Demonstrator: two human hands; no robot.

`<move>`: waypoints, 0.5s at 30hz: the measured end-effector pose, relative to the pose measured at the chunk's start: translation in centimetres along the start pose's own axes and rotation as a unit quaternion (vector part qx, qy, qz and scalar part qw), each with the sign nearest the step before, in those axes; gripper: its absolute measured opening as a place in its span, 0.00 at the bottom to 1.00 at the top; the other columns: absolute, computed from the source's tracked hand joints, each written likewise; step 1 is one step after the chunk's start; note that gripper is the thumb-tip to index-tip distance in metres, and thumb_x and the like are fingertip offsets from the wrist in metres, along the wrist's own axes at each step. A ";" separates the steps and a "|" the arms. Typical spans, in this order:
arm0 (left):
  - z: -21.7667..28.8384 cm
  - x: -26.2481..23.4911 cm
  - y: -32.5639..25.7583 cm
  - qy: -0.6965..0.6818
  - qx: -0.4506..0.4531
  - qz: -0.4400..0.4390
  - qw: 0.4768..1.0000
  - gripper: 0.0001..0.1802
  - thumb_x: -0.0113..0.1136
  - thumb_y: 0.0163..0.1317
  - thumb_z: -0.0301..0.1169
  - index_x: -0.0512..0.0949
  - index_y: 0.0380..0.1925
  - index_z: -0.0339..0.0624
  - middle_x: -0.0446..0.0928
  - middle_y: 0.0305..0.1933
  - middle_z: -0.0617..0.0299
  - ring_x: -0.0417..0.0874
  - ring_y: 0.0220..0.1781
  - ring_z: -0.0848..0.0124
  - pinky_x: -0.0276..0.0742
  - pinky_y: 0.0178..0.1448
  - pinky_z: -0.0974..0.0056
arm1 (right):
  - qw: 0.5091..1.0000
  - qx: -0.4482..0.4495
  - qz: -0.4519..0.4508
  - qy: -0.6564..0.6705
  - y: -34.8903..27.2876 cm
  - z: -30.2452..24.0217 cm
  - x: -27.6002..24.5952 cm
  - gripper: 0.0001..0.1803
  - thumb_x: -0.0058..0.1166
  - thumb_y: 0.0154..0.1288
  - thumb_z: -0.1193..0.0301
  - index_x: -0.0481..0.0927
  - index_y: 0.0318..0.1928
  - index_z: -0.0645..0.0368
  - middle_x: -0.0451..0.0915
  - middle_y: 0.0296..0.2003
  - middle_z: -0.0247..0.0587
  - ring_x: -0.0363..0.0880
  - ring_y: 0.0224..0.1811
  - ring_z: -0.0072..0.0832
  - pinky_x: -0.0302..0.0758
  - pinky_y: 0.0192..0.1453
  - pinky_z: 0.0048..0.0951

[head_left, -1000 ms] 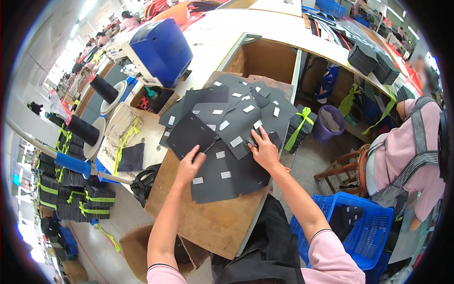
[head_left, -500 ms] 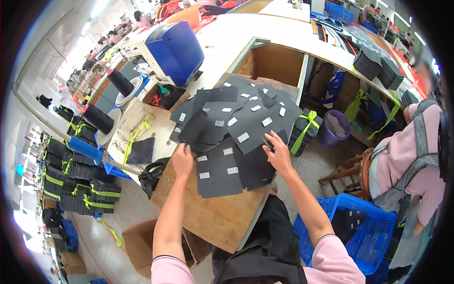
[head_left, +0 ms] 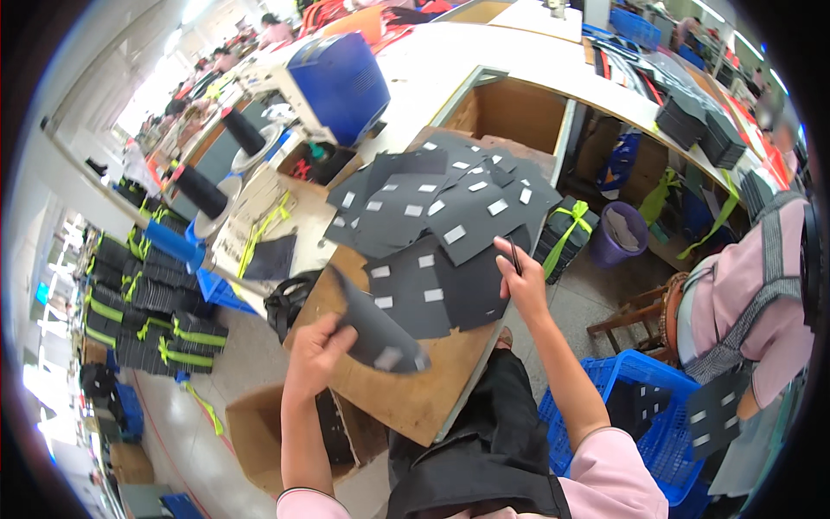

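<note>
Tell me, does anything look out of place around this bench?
One thing: a yellow-green strip lies on the floor, while similar strips are tied around the stacked bundles. The dark panels overlap at uneven angles on the wooden board, with no visible damage.

My feed comes through bright, with ceiling tubes [head_left: 194, 10] glowing between ten and eleven o'clock and more near two. White glare burns out the rim at eight, fringed violet, and the white tabletop [head_left: 514, 54] between twelve and one looks washed pale. Shade pools beneath it toward two. I get blur smearing the dark panel [head_left: 380, 329] in the left hand [head_left: 320, 348], toward seven. The fisheye bends straight edges outward, and black swallows my corners.
</note>
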State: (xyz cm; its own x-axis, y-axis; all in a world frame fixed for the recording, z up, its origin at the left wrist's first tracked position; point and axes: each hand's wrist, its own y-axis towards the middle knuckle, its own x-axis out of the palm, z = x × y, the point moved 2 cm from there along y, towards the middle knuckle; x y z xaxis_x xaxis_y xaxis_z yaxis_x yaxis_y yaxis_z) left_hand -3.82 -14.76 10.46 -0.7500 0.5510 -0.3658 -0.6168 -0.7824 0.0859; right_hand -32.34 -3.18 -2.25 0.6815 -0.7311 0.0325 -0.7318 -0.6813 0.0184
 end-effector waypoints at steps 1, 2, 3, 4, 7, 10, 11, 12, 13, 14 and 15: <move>0.4 0.3 -1.6 -0.063 -0.023 -0.106 0.992 0.06 0.54 0.62 0.25 0.76 0.35 0.33 0.74 0.29 0.70 0.70 0.33 0.82 0.68 0.37 0.72 | 0.998 -0.008 -0.057 0.032 -2.4 -2.1 0.8 0.17 0.48 0.65 0.77 0.75 0.54 0.62 0.82 0.33 0.34 0.66 0.13 0.12 0.64 0.18 0.17; 0.0 0.7 -2.8 -0.116 -0.077 -0.140 0.980 0.07 0.54 0.62 0.24 0.77 0.38 0.33 0.75 0.32 0.70 0.71 0.36 0.81 0.69 0.42 0.72 | 0.991 -0.003 -0.123 0.055 -4.1 -2.4 1.5 0.18 0.47 0.66 0.74 0.74 0.56 0.60 0.79 0.31 0.31 0.64 0.14 0.11 0.60 0.17 0.16; -0.7 1.1 -4.0 -0.168 -0.130 -0.172 0.962 0.09 0.54 0.61 0.24 0.77 0.41 0.34 0.76 0.35 0.69 0.73 0.40 0.81 0.69 0.46 0.73 | 0.979 0.004 -0.188 0.078 -5.6 -2.5 2.1 0.19 0.45 0.67 0.71 0.72 0.58 0.58 0.75 0.28 0.28 0.63 0.15 0.10 0.57 0.17 0.15; -1.6 1.6 -4.9 -0.187 -0.147 -0.207 0.949 0.09 0.54 0.62 0.25 0.76 0.42 0.34 0.76 0.36 0.69 0.73 0.40 0.80 0.70 0.46 0.73 | 0.960 0.052 -0.248 0.121 -6.6 -2.5 3.1 0.21 0.45 0.68 0.69 0.70 0.60 0.57 0.77 0.34 0.30 0.64 0.17 0.10 0.57 0.17 0.14; -2.9 3.4 -6.5 -0.177 -0.160 -0.250 0.938 0.09 0.54 0.62 0.26 0.76 0.42 0.35 0.76 0.37 0.70 0.73 0.40 0.80 0.69 0.47 0.73 | 0.860 0.231 -0.387 0.240 -8.8 0.0 4.0 0.24 0.49 0.68 0.62 0.68 0.61 0.56 0.75 0.39 0.30 0.61 0.16 0.10 0.55 0.15 0.13; -4.9 3.4 -6.9 -0.067 -0.152 -0.160 0.973 0.11 0.52 0.62 0.26 0.76 0.43 0.35 0.77 0.38 0.68 0.73 0.40 0.79 0.70 0.47 0.71 | 0.861 0.267 -0.371 0.223 -10.5 3.7 2.1 0.30 0.57 0.60 0.55 0.70 0.58 0.59 0.74 0.39 0.30 0.70 0.29 0.13 0.67 0.29 0.15; -6.2 3.5 -7.3 -0.099 -0.159 -0.116 0.975 0.11 0.53 0.62 0.26 0.76 0.43 0.34 0.77 0.37 0.67 0.73 0.39 0.79 0.70 0.47 0.71 | 0.850 0.277 -0.400 0.203 -10.7 3.2 1.0 0.32 0.60 0.58 0.53 0.72 0.56 0.61 0.74 0.39 0.29 0.72 0.35 0.14 0.71 0.37 0.17; -7.1 3.6 -7.5 -0.131 -0.175 -0.092 0.971 0.11 0.53 0.62 0.27 0.76 0.43 0.35 0.77 0.37 0.67 0.74 0.39 0.79 0.70 0.46 0.71 | 0.895 0.195 -0.353 0.190 -10.8 3.3 1.9 0.33 0.63 0.53 0.51 0.73 0.52 0.62 0.75 0.38 0.31 0.72 0.42 0.17 0.71 0.48 0.23; -8.0 3.9 -7.8 -0.165 -0.194 -0.075 0.964 0.11 0.53 0.62 0.27 0.76 0.43 0.35 0.77 0.36 0.67 0.74 0.38 0.79 0.70 0.46 0.71 | 0.929 0.148 -0.309 0.142 -11.1 2.0 2.3 0.27 0.63 0.54 0.58 0.75 0.47 0.65 0.76 0.35 0.34 0.72 0.38 0.17 0.72 0.43 0.24; -9.4 4.1 -7.9 -0.139 -0.199 -0.066 0.968 0.10 0.52 0.63 0.27 0.76 0.42 0.34 0.77 0.36 0.67 0.73 0.38 0.79 0.70 0.45 0.72 | 0.939 0.101 -0.326 0.047 -11.0 1.5 3.0 0.24 0.63 0.54 0.61 0.75 0.45 0.65 0.77 0.33 0.35 0.72 0.36 0.18 0.71 0.41 0.25; -10.6 4.1 -8.2 -0.112 -0.203 -0.057 0.971 0.10 0.52 0.63 0.27 0.76 0.42 0.34 0.77 0.35 0.67 0.73 0.38 0.80 0.70 0.45 0.73 | 0.937 0.051 -0.342 -0.048 -11.3 1.3 3.6 0.21 0.62 0.54 0.64 0.76 0.44 0.66 0.78 0.31 0.36 0.72 0.35 0.18 0.71 0.39 0.26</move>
State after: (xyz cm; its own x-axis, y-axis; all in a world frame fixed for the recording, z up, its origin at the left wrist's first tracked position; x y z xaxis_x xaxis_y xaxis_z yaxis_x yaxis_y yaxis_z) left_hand 0.66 -9.19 -1.60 -0.7432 0.6551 -0.1360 -0.5886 -0.7368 -0.3328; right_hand -21.60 1.87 -3.67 0.9920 -0.1190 -0.0414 -0.1224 -0.9880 -0.0942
